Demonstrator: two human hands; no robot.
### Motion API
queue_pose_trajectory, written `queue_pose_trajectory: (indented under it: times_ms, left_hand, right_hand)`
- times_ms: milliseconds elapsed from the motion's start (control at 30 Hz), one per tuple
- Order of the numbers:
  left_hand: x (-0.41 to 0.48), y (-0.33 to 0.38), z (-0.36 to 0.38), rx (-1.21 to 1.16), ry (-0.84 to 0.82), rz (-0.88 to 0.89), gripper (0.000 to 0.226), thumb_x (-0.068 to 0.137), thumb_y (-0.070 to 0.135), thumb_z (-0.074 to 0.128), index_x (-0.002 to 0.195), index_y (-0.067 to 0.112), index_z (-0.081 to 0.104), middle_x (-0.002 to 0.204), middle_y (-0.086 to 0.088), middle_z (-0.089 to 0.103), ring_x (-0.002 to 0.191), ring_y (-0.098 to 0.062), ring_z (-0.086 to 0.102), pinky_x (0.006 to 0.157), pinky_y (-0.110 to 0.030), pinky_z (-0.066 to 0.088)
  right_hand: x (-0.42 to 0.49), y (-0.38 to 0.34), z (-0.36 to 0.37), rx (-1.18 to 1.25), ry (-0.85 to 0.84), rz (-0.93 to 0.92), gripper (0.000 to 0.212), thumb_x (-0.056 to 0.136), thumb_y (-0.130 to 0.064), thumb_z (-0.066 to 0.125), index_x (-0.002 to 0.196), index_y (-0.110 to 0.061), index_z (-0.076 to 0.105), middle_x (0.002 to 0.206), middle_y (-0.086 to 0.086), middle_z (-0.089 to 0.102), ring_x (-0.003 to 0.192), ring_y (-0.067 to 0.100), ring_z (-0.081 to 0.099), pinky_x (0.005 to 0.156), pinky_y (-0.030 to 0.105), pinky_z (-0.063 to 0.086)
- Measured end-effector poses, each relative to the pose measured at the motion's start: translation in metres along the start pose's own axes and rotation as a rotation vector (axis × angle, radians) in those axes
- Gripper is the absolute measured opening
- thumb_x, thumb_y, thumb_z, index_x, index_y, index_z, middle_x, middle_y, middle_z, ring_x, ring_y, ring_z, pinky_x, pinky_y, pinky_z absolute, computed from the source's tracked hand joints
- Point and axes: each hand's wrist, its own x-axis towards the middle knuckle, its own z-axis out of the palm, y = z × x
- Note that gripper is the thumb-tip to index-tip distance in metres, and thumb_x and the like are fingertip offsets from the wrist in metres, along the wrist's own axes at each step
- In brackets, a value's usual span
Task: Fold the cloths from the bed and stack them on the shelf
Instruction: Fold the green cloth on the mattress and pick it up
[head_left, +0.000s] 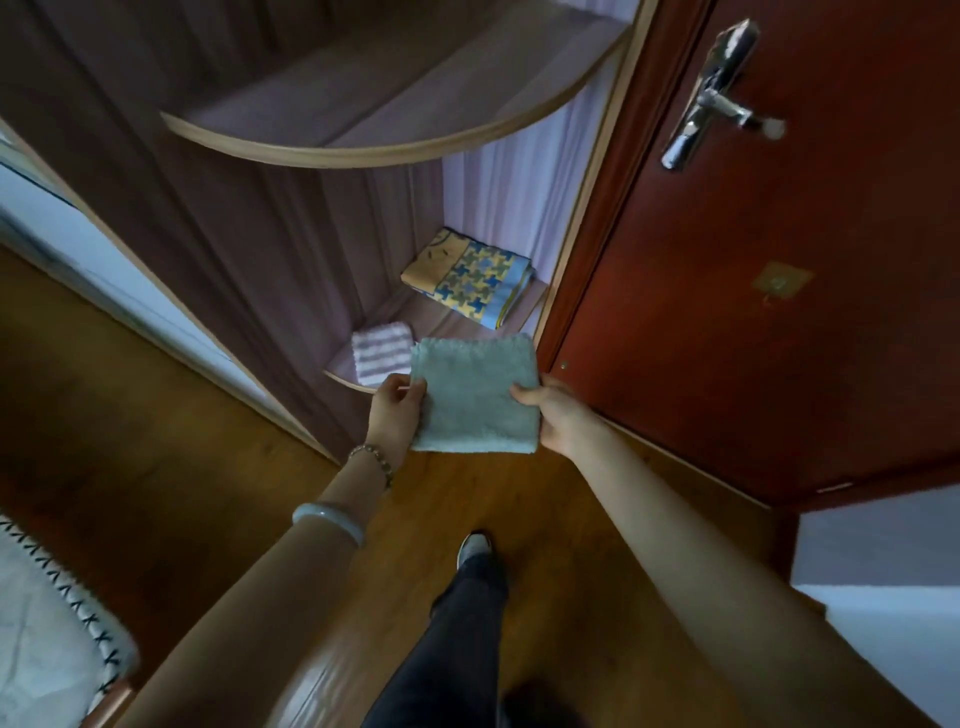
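Note:
A folded grey cloth (475, 395) hangs flat between both hands, just in front of the lower shelf (441, 317). My left hand (395, 413) pinches its left edge, and my right hand (556, 418) grips its right edge. On the lower shelf lie a folded pink-and-white striped cloth (379, 351) near the front rim and a folded yellow-and-blue patterned cloth (470, 275) at the back right. The grey cloth hides part of the shelf's front.
A curved upper shelf (363, 150) juts out above. A dark red door (753, 260) with a metal handle (722, 104) stands right of the shelves. The bed's corner (47, 623) shows at lower left. Wooden floor (182, 441) lies below, with my leg and shoe (472, 548).

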Motion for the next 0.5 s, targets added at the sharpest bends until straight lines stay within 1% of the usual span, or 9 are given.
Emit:
queue_pose_trajectory:
  times_ms: [33, 133, 233, 333, 433, 500]
  left_hand:
    - [0.016, 0.002, 0.007, -0.001, 0.025, -0.024, 0.013, 0.096, 0.023, 0.054, 0.091, 0.011, 0.057, 0.074, -0.001, 0.06, 0.063, -0.016, 0.056, 0.059, -0.03, 0.049]
    - [0.058, 0.007, 0.025, -0.02, 0.065, -0.06, 0.012, 0.096, 0.022, 0.055, 0.091, 0.011, 0.057, 0.074, -0.001, 0.061, 0.067, -0.018, 0.057, 0.061, -0.029, 0.049]
    - [0.092, 0.004, 0.035, -0.039, 0.096, -0.117, 0.012, 0.094, 0.022, 0.058, 0.092, 0.011, 0.06, 0.077, -0.001, 0.062, 0.071, -0.019, 0.059, 0.066, -0.033, 0.053]
    - [0.122, -0.005, 0.042, -0.118, 0.108, -0.206, 0.01, 0.088, 0.019, 0.066, 0.08, 0.014, 0.066, 0.081, -0.005, 0.066, 0.081, -0.023, 0.063, 0.079, -0.04, 0.055]
    - [0.15, -0.013, 0.054, -0.211, 0.118, -0.299, 0.009, 0.087, 0.013, 0.068, 0.078, 0.011, 0.066, 0.084, -0.007, 0.065, 0.083, -0.023, 0.063, 0.08, -0.037, 0.056]
    - [0.174, -0.019, 0.062, -0.227, 0.153, -0.303, 0.008, 0.086, 0.011, 0.069, 0.078, 0.01, 0.066, 0.085, -0.01, 0.065, 0.081, -0.024, 0.063, 0.079, -0.039, 0.057]
  right_hand:
    - [0.02, -0.008, 0.001, -0.015, 0.001, 0.009, 0.042, 0.089, 0.0, 0.06, 0.129, -0.007, 0.053, 0.127, 0.016, 0.06, 0.112, 0.033, 0.06, 0.078, 0.042, 0.054]
    - [0.069, -0.027, -0.001, -0.047, 0.02, 0.034, 0.039, 0.088, 0.0, 0.061, 0.126, -0.004, 0.055, 0.125, 0.017, 0.061, 0.111, 0.033, 0.061, 0.074, 0.04, 0.054]
    - [0.111, -0.041, -0.007, -0.107, 0.0, 0.076, 0.039, 0.089, -0.002, 0.061, 0.127, -0.002, 0.053, 0.123, 0.018, 0.061, 0.113, 0.034, 0.06, 0.079, 0.042, 0.053]
    - [0.151, -0.048, -0.014, -0.188, -0.012, 0.108, 0.033, 0.089, -0.004, 0.061, 0.121, -0.001, 0.056, 0.12, 0.019, 0.061, 0.11, 0.034, 0.06, 0.089, 0.047, 0.05]
    - [0.196, -0.05, -0.022, -0.257, -0.013, 0.109, 0.031, 0.088, -0.004, 0.063, 0.118, 0.001, 0.059, 0.116, 0.019, 0.063, 0.104, 0.032, 0.062, 0.087, 0.044, 0.05]
    - [0.23, -0.049, -0.026, -0.316, 0.006, 0.074, 0.031, 0.085, -0.005, 0.067, 0.115, 0.003, 0.062, 0.116, 0.018, 0.065, 0.102, 0.031, 0.064, 0.09, 0.044, 0.051]
